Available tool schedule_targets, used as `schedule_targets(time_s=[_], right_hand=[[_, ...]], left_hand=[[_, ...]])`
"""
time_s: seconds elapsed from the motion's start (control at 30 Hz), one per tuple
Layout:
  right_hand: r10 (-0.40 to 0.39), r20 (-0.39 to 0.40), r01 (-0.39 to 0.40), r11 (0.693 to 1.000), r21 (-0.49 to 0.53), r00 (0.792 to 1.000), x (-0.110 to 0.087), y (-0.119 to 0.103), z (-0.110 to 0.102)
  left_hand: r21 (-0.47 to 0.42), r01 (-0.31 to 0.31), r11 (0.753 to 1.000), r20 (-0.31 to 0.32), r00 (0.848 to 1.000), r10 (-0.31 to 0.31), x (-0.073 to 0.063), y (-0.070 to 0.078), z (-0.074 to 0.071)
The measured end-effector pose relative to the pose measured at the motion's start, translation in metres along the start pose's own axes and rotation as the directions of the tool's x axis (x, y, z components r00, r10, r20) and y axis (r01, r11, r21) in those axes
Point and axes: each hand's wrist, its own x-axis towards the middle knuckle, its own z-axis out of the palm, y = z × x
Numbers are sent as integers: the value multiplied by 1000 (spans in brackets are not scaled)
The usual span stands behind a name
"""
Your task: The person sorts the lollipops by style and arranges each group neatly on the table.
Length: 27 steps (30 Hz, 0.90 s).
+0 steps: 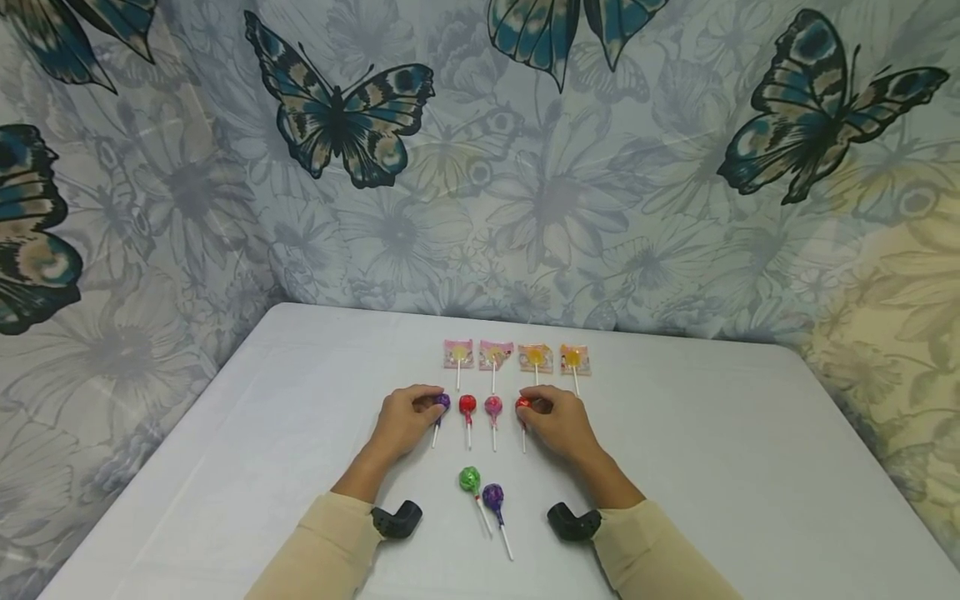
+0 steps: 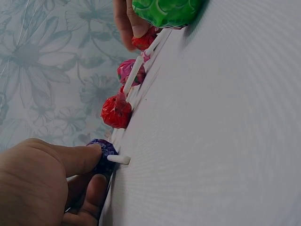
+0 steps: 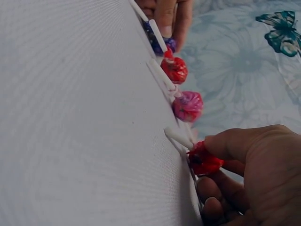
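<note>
My left hand (image 1: 405,421) pinches the wrapped head of a purple lollipop (image 2: 104,153) at the left end of a row. At the row's right end my right hand (image 1: 561,422) grips a red lollipop (image 3: 205,159) by its head, thumb on the near side. Between them lie another red lollipop (image 1: 468,404) and a pink lollipop (image 1: 492,406), sticks pointing toward me. Nearer to me, a green lollipop (image 1: 469,479) and a second purple lollipop (image 1: 493,497) lie side by side, sticks slanting down to the right.
Behind the row, several flat lollipops in clear pink and orange wrappers, such as the rightmost one (image 1: 575,360), line the white table (image 1: 697,450). Butterfly-patterned cloth (image 1: 480,208) hangs behind and at the sides. Black devices (image 1: 574,523) are worn at both wrists.
</note>
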Motion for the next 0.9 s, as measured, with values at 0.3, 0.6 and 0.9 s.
schedule_targets(time_s=[0.3, 0.6, 0.9], right_hand=[[-10, -1, 10, 1000, -12, 1000, 0, -1, 0], [21, -22, -20, 1000, 15, 1000, -2, -1, -2], [-34, -79, 42, 994, 106, 996, -13, -20, -25]], left_hand=[[0, 2, 1000, -1, 1000, -2, 1, 2, -1], [-5, 18, 1000, 6, 1000, -18, -1, 2, 0], [-3, 19, 1000, 4, 1000, -19, 0, 2, -1]])
